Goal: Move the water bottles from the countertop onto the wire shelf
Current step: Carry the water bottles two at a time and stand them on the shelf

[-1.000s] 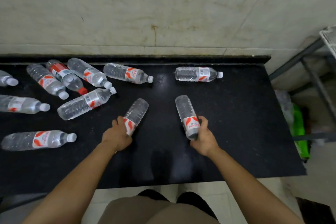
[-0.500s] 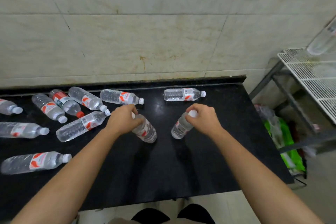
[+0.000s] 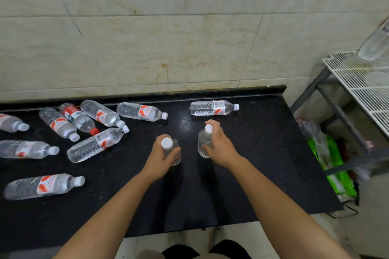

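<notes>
Head view, centre frame: I am gripping a clear plastic white-capped water bottle (image 3: pixel 167 143) in my left hand (image 3: pixel 161 159), its twin (image 3: pixel 203 140) in my right hand (image 3: pixel 220 146), high on probably heavy, crushable bodies.

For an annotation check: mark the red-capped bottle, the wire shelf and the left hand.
red-capped bottle (image 3: pixel 81 121), head view, its body
wire shelf (image 3: pixel 362 79), head view, top grid
left hand (image 3: pixel 158 159), head view, back of hand

Pale marbled wall tiles (image 3: pixel 189 44) fill the back, and there's a rusty streak (image 3: pixel 166 72) running down one of them (near the middle, low on the wall). Low at the right, a bright green bag (image 3: pixel 336 176) slumps on the floor, with crumpled clear plastic (image 3: pixel 311 130) just above it.
</notes>
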`<state>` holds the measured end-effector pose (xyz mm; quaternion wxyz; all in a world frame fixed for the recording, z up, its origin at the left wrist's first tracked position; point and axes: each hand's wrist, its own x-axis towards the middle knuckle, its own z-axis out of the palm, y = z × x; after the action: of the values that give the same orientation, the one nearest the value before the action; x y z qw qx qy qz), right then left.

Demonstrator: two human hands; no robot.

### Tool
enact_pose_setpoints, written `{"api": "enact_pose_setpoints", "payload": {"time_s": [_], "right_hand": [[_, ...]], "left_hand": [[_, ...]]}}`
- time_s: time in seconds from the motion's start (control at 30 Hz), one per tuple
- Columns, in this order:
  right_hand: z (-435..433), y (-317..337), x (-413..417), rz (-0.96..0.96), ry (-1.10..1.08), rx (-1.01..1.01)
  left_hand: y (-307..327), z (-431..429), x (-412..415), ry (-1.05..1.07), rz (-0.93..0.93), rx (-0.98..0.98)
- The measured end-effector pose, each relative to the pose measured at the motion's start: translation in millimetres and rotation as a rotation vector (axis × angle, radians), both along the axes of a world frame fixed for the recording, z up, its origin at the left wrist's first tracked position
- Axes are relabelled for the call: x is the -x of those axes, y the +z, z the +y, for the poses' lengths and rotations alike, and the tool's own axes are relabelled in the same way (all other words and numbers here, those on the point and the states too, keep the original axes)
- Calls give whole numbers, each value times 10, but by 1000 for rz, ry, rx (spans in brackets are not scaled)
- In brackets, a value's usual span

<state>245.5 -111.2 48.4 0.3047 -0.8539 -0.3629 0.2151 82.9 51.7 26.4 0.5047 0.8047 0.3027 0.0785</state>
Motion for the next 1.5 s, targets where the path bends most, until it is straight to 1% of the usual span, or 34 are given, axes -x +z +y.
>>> {"api": "enact_pose_setpoints", "payload": {"time_s": [0.1,0.2,0.27,0.33,0.4,0.47,0.57,0.63,0.73,0.77,0.83,0.9,1.0,1.1,1.2,1.37,1.43,1.5], "right_hand": [[-151,5,-16,19,-62,-2],[-315,2,-30,54,-158,-5],[-421,29,-28,113,-197,6],[-564,40,-4,187,-255,-1],[-758,32,26,236,-349,-54],[-995,23,61,222,-458,-99],[-1355,42,142,191,-645,-176],[-1576,99,178,131,-754,-197],[-1910,249,152,24,-900,-214],[-2026,312,119,10,-944,-255],[-2261,449,39,30,-1016,-414],[-2516,580,-39,64,-1049,-565],[-2952,762,-196,89,-1041,-682],[-3477,893,-390,115,-1000,-786],[-4096,1047,-619,138,-1016,-820],[-5106,1351,-1110,137,-1090,-947],[-5380,1508,-1308,131,-1094,-1010],[-5563,1657,-1519,100,-1081,-1035]], "left_hand": [[-76,-7,105,-9,-18,-42],[-42,-2,120,-39,16,-94],[-50,36,95,-20,39,-137],[-35,68,21,2,45,-127],[-14,21,-110,28,16,-50],[27,-134,-275,31,-29,46],[118,-475,-602,-31,-82,111],[238,-721,-867,-96,-115,149],[515,-1137,-1230,-180,-170,272],[599,-1289,-1332,-215,-188,298],[770,-1621,-1486,-303,-231,301],[927,-1984,-1608,-396,-263,293],[1133,-2569,-1784,-520,-292,274],[1298,-3182,-1990,-580,-328,263],[1486,-3809,-2213,-572,-363,264],[1717,-4601,-2717,-540,-339,378],[1819,-4811,-2905,-548,-363,372],[1914,-4964,-3089,-564,-430,332]]}}
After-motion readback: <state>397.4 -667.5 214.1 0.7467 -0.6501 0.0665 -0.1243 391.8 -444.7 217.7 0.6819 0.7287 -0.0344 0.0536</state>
